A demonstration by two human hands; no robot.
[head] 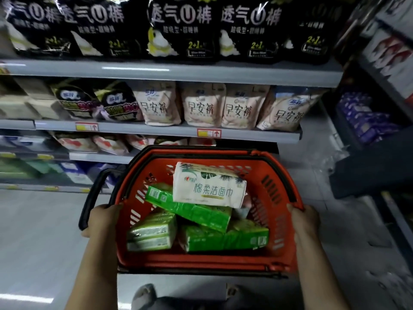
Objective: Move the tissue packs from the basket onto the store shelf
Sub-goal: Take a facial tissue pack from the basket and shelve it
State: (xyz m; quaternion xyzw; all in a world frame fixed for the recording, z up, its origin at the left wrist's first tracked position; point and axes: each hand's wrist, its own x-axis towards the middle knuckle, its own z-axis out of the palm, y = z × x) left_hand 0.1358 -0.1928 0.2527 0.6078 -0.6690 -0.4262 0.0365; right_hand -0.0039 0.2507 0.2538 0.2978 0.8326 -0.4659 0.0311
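Observation:
I hold a red plastic basket [277,198] in front of the store shelf [169,73]. My left hand [102,218] grips its left rim and my right hand [305,220] grips its right rim. Inside lies a white tissue pack [209,186] with green lettering, resting on top of several green tissue packs [194,211]. One green pack [152,233] lies at the front left, another [225,239] at the front right. The basket's black handles hang folded down along its sides.
The shelves hold black packs [183,25] on top, pink-white packs [204,106] in the middle row and more goods lower down. A second shelving unit [380,63] stands at the right. Grey floor lies below; my feet show at the bottom edge.

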